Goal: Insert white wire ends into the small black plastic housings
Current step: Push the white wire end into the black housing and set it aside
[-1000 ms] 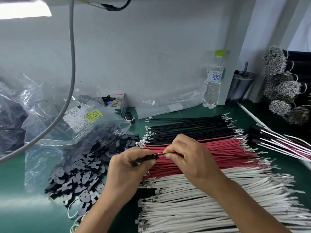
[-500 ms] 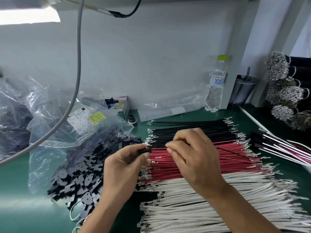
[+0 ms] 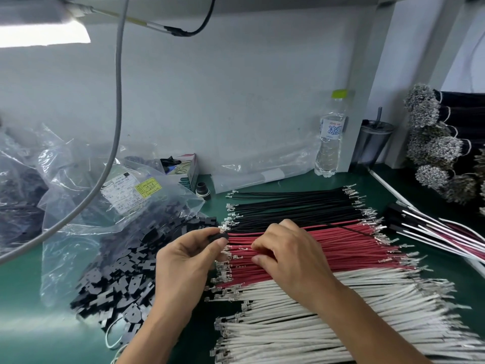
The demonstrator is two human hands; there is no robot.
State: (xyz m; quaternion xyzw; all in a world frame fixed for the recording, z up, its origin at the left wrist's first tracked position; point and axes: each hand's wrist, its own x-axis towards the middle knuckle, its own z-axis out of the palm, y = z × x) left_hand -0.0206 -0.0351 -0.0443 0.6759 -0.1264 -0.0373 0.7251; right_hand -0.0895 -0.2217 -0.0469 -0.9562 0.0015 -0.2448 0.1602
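Left hand (image 3: pixel 187 261) pinches a small black housing (image 3: pixel 216 237) between thumb and fingertip — right hand (image 3: pixel 286 254), just beside it, curls its fingers onto the red wires (image 3: pixel 328 252). White wires (image 3: pixel 328 311) lie below both hands, untouched.

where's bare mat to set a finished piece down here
Bare green mat at near left, bordered by the housing pile and plastic bags. A smaller strip lies behind the black wires, before the water bottle. Centre and right are crowded with wire rows.
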